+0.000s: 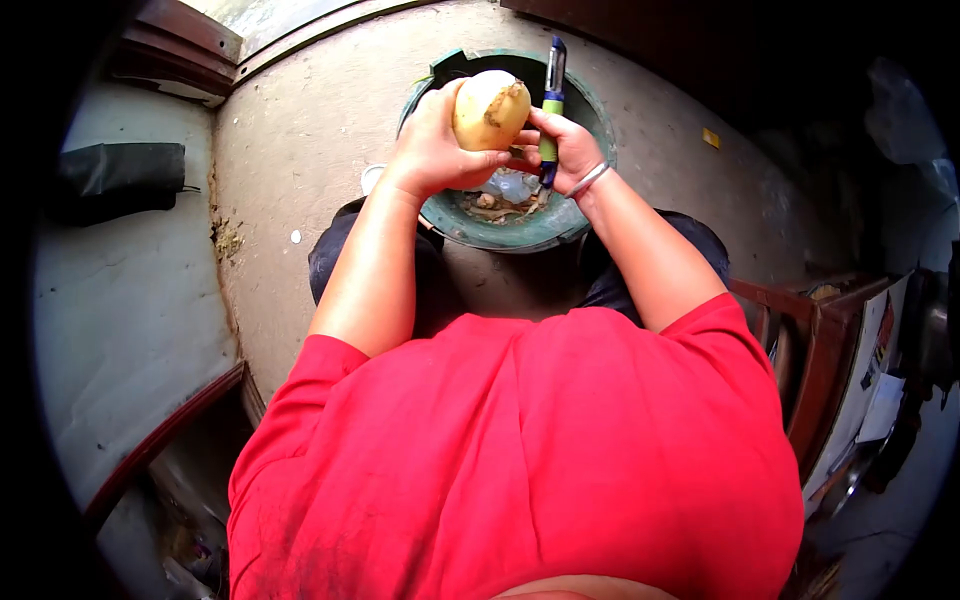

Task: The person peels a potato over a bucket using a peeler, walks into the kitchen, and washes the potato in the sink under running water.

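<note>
My left hand (430, 145) is wrapped around a large, pale yellow, rounded vegetable or fruit (492, 108) with a rough brown patch near its top right. I cannot make out its exact kind. My right hand (570, 150), a bracelet at its wrist, is closed on a peeler (549, 135) with a green and dark blue handle. The peeler points upward, its metal end at the top. My right fingers reach close to the vegetable's side; whether they touch it is hard to see. Both hands are above a green tub (505, 238).
Scraps and a clear plastic bag (508, 185) lie in the tub, which stands between my knees. The concrete floor (300, 130) has a small yellow piece (711, 138) at right. A wooden cabinet (820, 350) stands at right, and a dark object (125, 175) is at left.
</note>
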The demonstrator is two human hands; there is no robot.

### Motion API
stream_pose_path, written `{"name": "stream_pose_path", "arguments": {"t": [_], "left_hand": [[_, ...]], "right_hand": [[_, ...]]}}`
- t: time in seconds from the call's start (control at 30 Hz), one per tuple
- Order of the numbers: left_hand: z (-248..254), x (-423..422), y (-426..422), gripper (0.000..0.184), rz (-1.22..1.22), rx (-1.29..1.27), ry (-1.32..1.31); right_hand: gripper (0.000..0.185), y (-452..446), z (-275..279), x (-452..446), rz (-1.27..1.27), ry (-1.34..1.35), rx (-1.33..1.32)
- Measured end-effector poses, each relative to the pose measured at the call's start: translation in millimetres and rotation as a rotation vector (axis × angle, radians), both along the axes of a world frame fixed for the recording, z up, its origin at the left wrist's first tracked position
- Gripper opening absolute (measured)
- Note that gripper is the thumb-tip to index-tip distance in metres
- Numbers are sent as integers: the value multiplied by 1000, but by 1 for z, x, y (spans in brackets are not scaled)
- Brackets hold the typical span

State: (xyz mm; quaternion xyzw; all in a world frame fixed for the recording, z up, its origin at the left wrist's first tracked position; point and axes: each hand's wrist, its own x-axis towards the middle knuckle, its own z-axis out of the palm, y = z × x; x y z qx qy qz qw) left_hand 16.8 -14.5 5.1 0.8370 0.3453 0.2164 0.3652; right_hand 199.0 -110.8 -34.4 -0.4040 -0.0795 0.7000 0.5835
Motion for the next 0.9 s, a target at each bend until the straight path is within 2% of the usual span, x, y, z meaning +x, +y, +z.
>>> {"name": "stream_pose_path", "arguments": {"t": [0.17,0.3,0.37,0.47,0.57,0.67,0.7,0.73,0.83,0.9], "left_hand": [[-20,4,8,100,-16,-14,-236],[-5,5,1,101,29,-81,-219],[2,4,2,101,54,-64,-75],[-19,-1,16,101,42,-109,-89],[-16,-7,20,102,89,-90,14],[-14,-10,22,103,133,-88,98],[-15,-11,22,103,133,-91,93],[-16,-11,22,103,133,-97,88],[-7,-13,21,103,151,-140,165],[-7,-12,20,104,164,-174,167]], "right_hand": [[31,5,-1,-1,19,83,153],[34,8,4,-2,-3,47,146],[34,9,-5,-3,2,21,110],[37,12,2,-10,0,-92,33],[32,16,7,-9,-3,-376,-7],[24,12,17,-11,53,-952,2],[18,9,14,-12,60,-1086,104],[18,6,12,-12,92,-1367,229],[21,-4,23,-23,292,-1644,146],[23,-7,22,-30,373,-1735,139]]}}
